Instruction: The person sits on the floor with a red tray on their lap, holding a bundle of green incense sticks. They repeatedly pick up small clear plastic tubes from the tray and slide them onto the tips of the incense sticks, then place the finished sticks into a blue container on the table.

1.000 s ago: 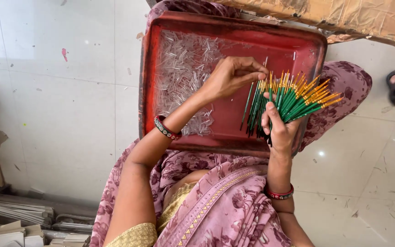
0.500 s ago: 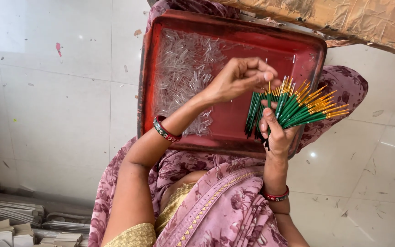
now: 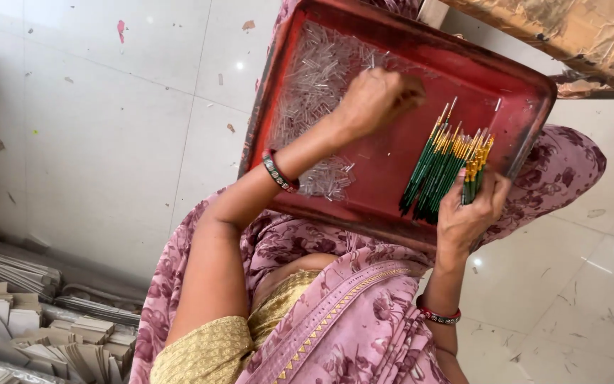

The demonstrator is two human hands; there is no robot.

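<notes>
Two hands: right [image 3: 472, 213] grips green brushes [image 3: 443, 169]; left [image 3: 374, 96], fisted over red tray [image 3: 392, 206]; brown cardboard [image 3: 570, 32] above.

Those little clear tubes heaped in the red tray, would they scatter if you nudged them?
Probably: the clear tubes look tiny, loose and round, so apt to roll. They likely weigh little. The red tray has a raised rim that should contain them.

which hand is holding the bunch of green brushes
The right hand, at the tray's near right edge, grips the green brushes. The left hand is a closed fist over the clear tubes.
</notes>
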